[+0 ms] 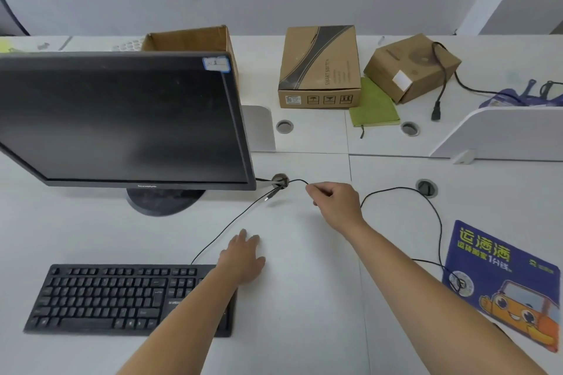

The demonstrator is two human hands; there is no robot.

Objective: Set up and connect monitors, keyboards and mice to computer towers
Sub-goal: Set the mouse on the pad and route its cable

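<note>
Cable routing is the step in hand: near the centre of the frame the right hand [338,204] has its grip closed in a pinch on a thin black cable [300,181], which arcs left to the cable hole [275,176] in the tabletop [304,298], just right of the monitor [122,119]. This looks like the same lead that loops away right to the blue mouse mat [502,277] (no mouse can be made out there). The left hand [243,259] lies flat and open on the tabletop beside the right end of the keyboard [122,298], at lower left. The keyboard lead [231,222] ends in a USB plug [267,198] lying right at the hole. Next, probably, both leads go down through it, plug ends first, without snagging
</note>
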